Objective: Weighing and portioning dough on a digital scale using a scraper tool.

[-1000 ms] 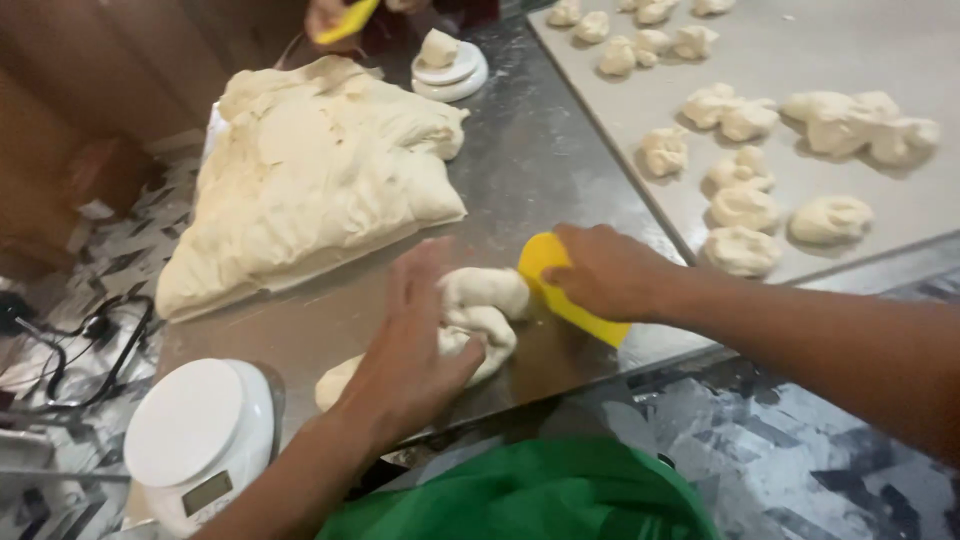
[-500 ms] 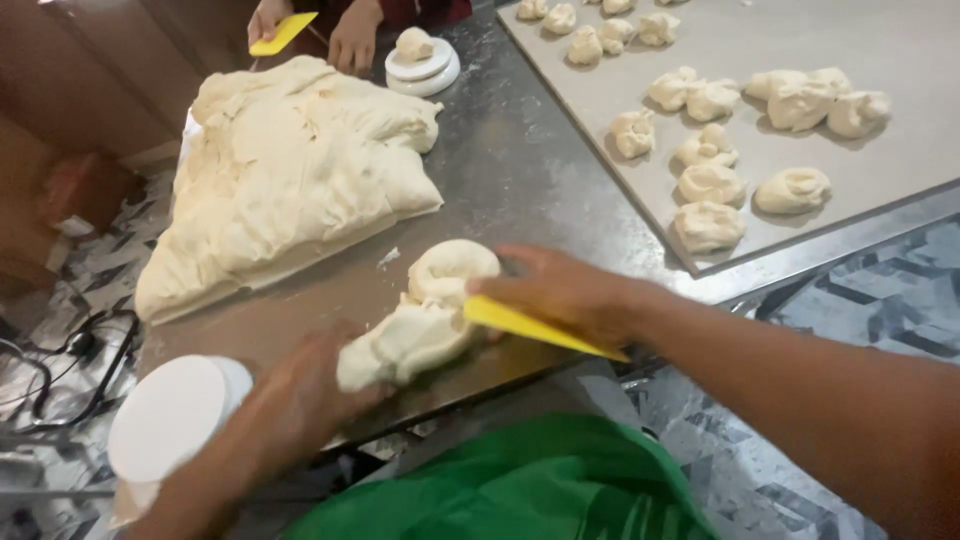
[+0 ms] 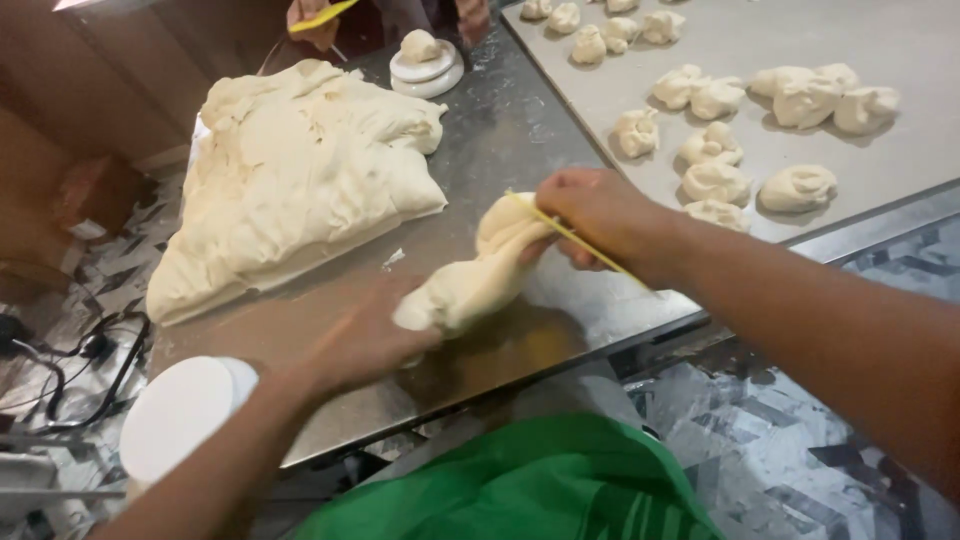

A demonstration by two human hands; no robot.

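Dough piece: I hold a long lump of dough (image 3: 478,272) lifted just off the steel table (image 3: 520,140), stretched between my two hands near the front edge.
Left hand: my left hand (image 3: 365,335) is closed around the lower end of the lump; it is blurred, so the fingers are hard to make out.
Right hand: my right hand (image 3: 598,215) pinches the upper end of the lump and also grips a thin yellow scraper (image 3: 578,238), seen edge-on; part of the blade is hidden behind my fingers.
Hidden: the underside of the lump is out of view, and I cannot tell if it touches the table.
Big dough: a large mass of dough (image 3: 300,170) lies on the table to the left, well apart from my lump.
Tray: a grey tray (image 3: 900,40) on the right carries small dough pieces (image 3: 797,187); its far and right sides are cut off.
Scales: a white scale (image 3: 180,415) sits at the near left corner, partly behind my forearm; a second one with a dough ball (image 3: 421,45) stands at the far end.
Other person: another person's hand (image 3: 310,15) with a yellow scraper shows at the top edge, cut off.
Room: patterned floor and dark cables to the left.
Open room: bare steel between the big dough and the tray.
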